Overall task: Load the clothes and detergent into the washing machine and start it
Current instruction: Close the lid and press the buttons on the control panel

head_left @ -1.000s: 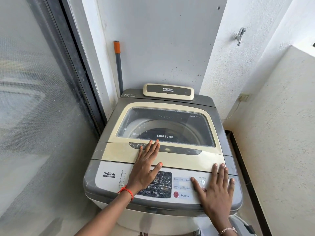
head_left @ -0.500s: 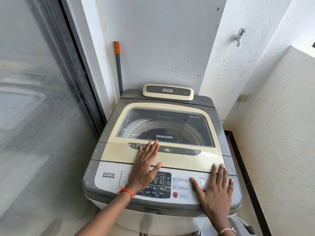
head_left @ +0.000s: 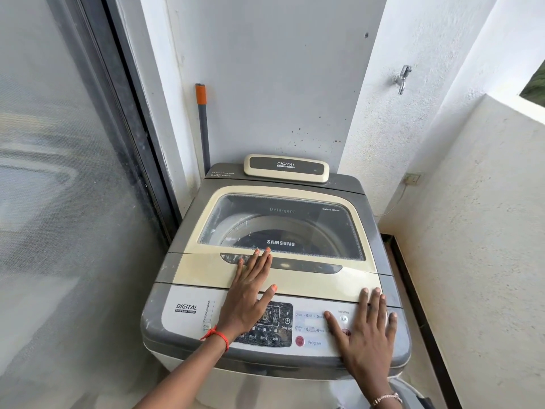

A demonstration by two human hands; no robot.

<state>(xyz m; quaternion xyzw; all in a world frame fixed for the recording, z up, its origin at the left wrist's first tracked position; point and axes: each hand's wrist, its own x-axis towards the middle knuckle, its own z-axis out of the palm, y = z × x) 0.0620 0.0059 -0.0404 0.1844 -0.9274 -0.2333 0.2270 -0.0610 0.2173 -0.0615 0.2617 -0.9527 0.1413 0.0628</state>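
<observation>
A grey and cream top-loading washing machine (head_left: pixel 188 270) stands in a narrow corner. Its glass lid (head_left: pixel 330 228) is closed, and dark clothes show dimly through the glass inside the drum. My left hand (head_left: pixel 250 293) lies flat, fingers spread, across the lid's front strip, fingertips at the lid handle recess (head_left: pixel 306 265). My right hand (head_left: pixel 365 332) lies flat on the right end of the control panel (head_left: pixel 309 342), covering some buttons. Neither hand holds anything. No detergent container is in view.
A glass sliding door (head_left: pixel 59 202) runs close along the left. A grey pole with an orange tip (head_left: pixel 202 119) leans in the corner behind the machine. A tap (head_left: pixel 402 78) sticks out of the right wall, above a low parapet wall (head_left: pixel 472 231).
</observation>
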